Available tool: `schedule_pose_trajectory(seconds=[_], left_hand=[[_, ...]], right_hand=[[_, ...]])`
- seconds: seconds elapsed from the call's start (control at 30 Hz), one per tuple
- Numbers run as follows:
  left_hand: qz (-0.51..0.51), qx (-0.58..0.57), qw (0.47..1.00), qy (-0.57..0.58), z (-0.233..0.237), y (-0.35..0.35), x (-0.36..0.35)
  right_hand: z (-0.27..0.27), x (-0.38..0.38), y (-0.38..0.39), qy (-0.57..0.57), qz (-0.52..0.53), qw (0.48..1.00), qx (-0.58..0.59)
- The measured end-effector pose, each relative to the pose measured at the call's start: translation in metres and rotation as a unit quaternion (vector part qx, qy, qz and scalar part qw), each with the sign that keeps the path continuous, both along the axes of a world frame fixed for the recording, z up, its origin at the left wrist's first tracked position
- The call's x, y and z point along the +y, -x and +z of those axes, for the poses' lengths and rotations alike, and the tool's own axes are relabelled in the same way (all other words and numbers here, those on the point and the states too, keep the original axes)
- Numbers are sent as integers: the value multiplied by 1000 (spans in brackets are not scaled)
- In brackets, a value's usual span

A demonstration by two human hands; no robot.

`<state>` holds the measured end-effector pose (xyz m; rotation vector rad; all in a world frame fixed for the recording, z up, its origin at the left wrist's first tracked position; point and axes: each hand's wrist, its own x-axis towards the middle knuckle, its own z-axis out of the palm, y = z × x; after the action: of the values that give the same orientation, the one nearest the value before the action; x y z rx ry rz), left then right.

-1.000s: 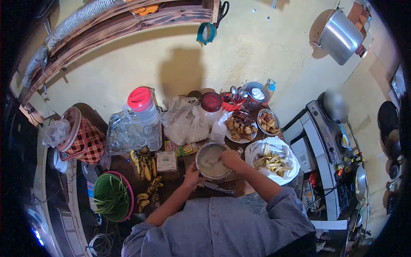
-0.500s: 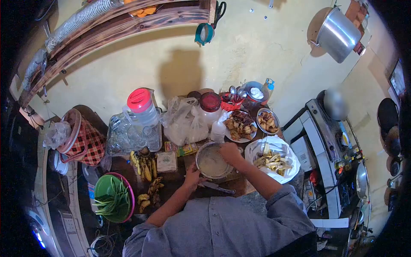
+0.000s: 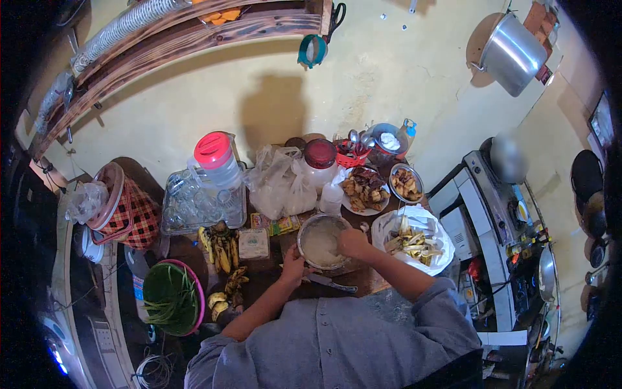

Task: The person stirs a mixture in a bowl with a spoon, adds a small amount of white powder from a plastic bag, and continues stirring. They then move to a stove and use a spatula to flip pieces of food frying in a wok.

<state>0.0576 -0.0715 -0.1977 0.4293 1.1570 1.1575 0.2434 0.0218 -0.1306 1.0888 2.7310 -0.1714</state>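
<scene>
A round metal bowl (image 3: 321,238) with a pale, cloudy mixture in it stands on the table in front of me. My left hand (image 3: 293,266) grips its lower left rim. On the right side my right hand (image 3: 352,244) is closed over the bowl, its fingers down towards the mixture; what they hold, if anything, is hidden. A knife (image 3: 332,283) lies just below the bowl, near my left hand. Right of my right hand is a white plastic bag (image 3: 442,258) opened around banana peels (image 3: 413,242).
Behind the bowl stand a red-lidded jar (image 3: 320,155), a plate of fried pieces (image 3: 365,194) and a smaller bowl of pieces (image 3: 406,183). Leftward are bananas (image 3: 222,249), a tray of glasses (image 3: 202,217) and a pink-lidded pitcher (image 3: 214,155). A stove (image 3: 495,194) is at right.
My right hand has moved from the bowl's upper right rim down along its right side. My left hand stays at the rim.
</scene>
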Motion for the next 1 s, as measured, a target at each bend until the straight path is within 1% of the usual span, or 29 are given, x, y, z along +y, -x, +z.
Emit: schedule_pose_trajectory(seconds=[0.03,0.07,0.1,0.13,0.17,0.2,0.23,0.27,0.3,0.33,0.4,0.43,0.5,0.53,0.6,0.63,0.67,0.7,0.73,0.8,0.83,0.87,0.9,0.93,1.0], left_hand=[[0,-1,1000,1,1,-1,0],[6,-1,1000,12,4,-1,0],[11,-1,1000,23,6,-1,1],[10,-1,1000,23,6,0,1],[6,-12,1000,22,5,0,2],[2,-23,1000,21,11,0,2],[2,-23,1000,22,16,-1,1],[1,-24,999,43,22,-1,0],[-1,-25,998,64,28,-1,-1],[-3,-25,998,64,23,0,0],[-13,-14,999,49,8,1,2],[-13,-14,999,49,4,2,3],[-33,-14,999,28,2,1,3],[-34,-15,999,28,5,-1,2],[9,-29,998,50,12,-3,0],[9,-29,998,48,8,-2,1],[-6,-31,999,40,0,0,1],[-21,-32,999,31,5,1,1],[-20,-32,999,31,10,0,0],[0,5,998,57,21,-4,-4],[-1,5,998,57,14,-4,-3],[-3,3,998,63,1,-3,-1],[-6,0,998,68,0,-3,0],[-6,0,998,67,-1,-4,0],[8,-29,996,81,1,-5,-2]], right_hand=[[-24,6,-2,1,0,1000,-1],[-62,19,-4,-1,-26,999,38],[-82,25,-4,-3,-53,996,77],[-55,16,1,-3,-54,996,77],[-27,5,5,-14,-166,968,189],[-5,-2,9,-25,-273,915,297],[-14,-3,7,-24,-273,915,296],[-29,-5,5,3,-203,949,241],[-30,-8,4,31,-133,973,184],[-28,-8,-2,31,-134,973,185],[-17,-7,-14,29,-156,985,64],[-11,-5,-11,28,-156,985,64],[-5,-4,0,-19,-305,947,95],[-9,-8,3,-19,-307,947,95],[-16,-16,9,-32,-218,965,144],[-13,-14,6,-33,-217,965,144],[-8,-12,1,9,-207,975,81],[-2,-10,-1,51,-196,979,18],[1,-7,0,50,-195,979,18],[5,-3,4,-31,-294,952,74],[2,-7,8,-32,-295,952,75],[-4,-14,13,-27,-239,967,82],[-4,-17,16,-23,-183,979,90],[0,-16,12,-24,-183,979,91],[10,-10,2,-14,-118,993,11]])
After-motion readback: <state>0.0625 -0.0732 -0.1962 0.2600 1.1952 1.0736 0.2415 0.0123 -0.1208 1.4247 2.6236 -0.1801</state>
